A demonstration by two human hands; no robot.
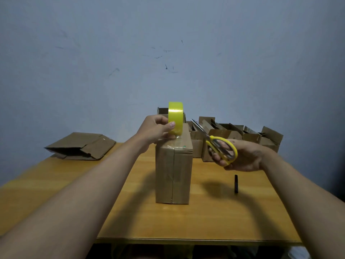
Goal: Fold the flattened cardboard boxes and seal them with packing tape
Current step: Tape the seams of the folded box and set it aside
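Overhead, unlabelled tape roll (175, 117); scissors (217, 142)

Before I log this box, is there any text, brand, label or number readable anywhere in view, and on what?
None can be read.
Upright brown cardboard box: plain faces, only clear tape and a tiny green speck near the top, too small to tell.
Yellow tape roll in the left hand: no print shows.
Yellow-handled scissors in the right hand: no visible marking.
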